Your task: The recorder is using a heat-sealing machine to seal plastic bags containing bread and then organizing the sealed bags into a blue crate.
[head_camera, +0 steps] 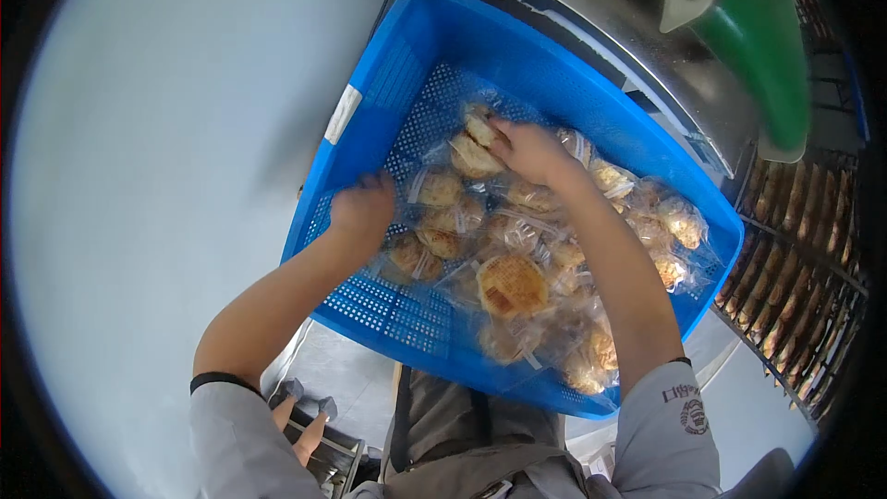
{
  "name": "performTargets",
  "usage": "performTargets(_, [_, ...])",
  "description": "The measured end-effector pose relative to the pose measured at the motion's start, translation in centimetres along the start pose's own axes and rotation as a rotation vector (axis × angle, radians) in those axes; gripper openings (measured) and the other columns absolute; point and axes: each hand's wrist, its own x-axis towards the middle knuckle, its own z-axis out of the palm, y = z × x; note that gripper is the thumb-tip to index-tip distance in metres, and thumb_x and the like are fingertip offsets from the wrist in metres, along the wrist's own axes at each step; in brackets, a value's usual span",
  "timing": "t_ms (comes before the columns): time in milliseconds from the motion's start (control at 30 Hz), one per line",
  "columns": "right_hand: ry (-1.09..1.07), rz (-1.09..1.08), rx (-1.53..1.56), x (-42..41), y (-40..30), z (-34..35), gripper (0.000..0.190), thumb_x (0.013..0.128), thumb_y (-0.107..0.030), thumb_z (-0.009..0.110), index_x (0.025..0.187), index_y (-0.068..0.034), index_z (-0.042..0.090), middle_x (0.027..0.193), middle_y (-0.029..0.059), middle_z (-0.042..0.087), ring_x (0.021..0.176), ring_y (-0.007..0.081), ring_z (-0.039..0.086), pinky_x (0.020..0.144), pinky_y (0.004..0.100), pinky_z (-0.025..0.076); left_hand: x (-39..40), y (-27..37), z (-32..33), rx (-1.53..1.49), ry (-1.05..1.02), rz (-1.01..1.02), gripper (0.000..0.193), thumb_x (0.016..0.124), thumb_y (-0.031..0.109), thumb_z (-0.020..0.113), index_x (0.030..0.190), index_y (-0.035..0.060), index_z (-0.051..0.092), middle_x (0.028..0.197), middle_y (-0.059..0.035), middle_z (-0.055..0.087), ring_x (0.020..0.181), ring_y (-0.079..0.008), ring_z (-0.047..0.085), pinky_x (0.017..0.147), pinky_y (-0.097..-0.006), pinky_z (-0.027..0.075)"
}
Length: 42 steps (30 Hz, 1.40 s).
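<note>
A large blue plastic basket (374, 353) with perforated sides and base lies before me, holding many baked buns in clear plastic bags. My right hand (530, 149) reaches into its far part, fingers gripping the near side of a bagged bun (478, 126). Right below that one is another bagged bun (475, 158). My left hand (364, 208) is blurred over the basket's left side, its fingers curled; whether it holds anything is unclear. Close to it are bagged buns (440, 188). A round browned bun (513, 285) faces up near the middle of the pile.
Beyond the basket is a metal surface (610, 48) with a green and pale machine part (762, 48) overhanging it. Racks of long browned baked goods (790, 270) stand at right. A white wall (173, 118) runs along the left; a pale label (344, 115) is on the basket rim.
</note>
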Motion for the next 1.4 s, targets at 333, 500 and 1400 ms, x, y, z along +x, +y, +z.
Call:
performTargets(333, [0.068, -0.109, 0.063, -0.6, 1.0, 0.4, 0.041, 0.089, -0.012, 0.045, 0.129, -0.012, 0.048, 0.110, 0.0194, 0.060, 0.100, 0.0357, 0.057, 0.085, 0.0428, 0.045, 0.3, -1.3, -10.9, -0.114, 0.050, -0.191, 0.025, 0.079, 0.007, 0.055, 0.102, 0.0063, 0.063, 0.085, -0.0142, 0.057, 0.067, -0.0291, 0.062, 0.052, -0.0354, 0.052])
performTargets(500, [0.002, -0.182, -0.223, -1.3, -1.3, 0.7, 0.043, 0.087, -0.017, 0.047, 0.130, -0.009, 0.045, 0.093, 0.0211, 0.063, 0.086, 0.0346, 0.062, 0.075, 0.0426, 0.049, 12.1, -0.5, -6.8, -1.307, -0.228, -0.359, 0.025, 0.081, 0.006, 0.050, 0.099, -0.0047, 0.062, 0.094, -0.0249, 0.063, 0.089, -0.0405, 0.060, 0.082, -0.0413, 0.048])
performTargets(1400, [0.462, -0.430, -0.831, -1.6, -1.9, 1.9, 0.017, 0.074, -0.016, 0.057, 0.084, -0.008, 0.068, 0.130, 0.0108, 0.047, 0.113, 0.0272, 0.045, 0.088, 0.0421, 0.039, 3.4, 1.6, 9.6, -1.806, -0.599, -0.322, 0.056, 0.088, 0.034, 0.053, 0.133, 0.0037, 0.041, 0.132, -0.0205, 0.045, 0.122, -0.0302, 0.044, 0.101, -0.0368, 0.035])
